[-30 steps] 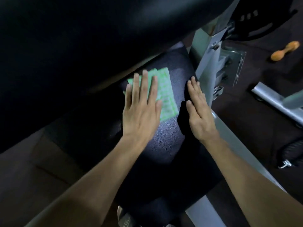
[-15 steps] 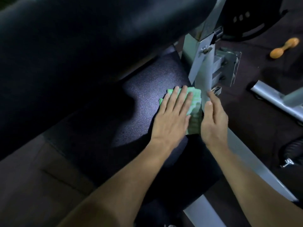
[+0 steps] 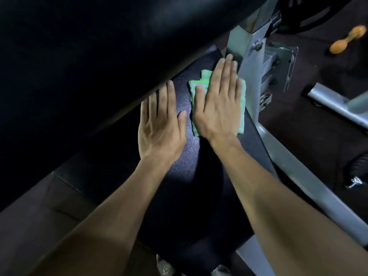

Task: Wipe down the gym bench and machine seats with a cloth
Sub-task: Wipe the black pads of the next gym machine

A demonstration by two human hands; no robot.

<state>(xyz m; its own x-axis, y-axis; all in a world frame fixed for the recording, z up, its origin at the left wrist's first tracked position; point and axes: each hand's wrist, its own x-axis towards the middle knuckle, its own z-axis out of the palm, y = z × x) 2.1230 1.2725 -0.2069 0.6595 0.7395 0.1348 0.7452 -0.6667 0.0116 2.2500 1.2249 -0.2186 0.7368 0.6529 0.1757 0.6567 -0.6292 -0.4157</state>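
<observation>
The right hand (image 3: 218, 108) lies flat on a green cloth (image 3: 200, 84), pressing it to the black seat (image 3: 187, 156). The left hand (image 3: 161, 124) rests flat just beside it.

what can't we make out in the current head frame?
- Cloth: mostly hidden under the right hand.
- Left hand: outer fingertips lost beneath the dark backrest.
- Seat pad: left side in deep shadow, so wiped or unwiped areas are unreadable.
- Weight plate: cut off by the top edge.
- Shoes: cut off by the bottom edge.
- Orange dumbbell: too small and blurred for any markings.
</observation>
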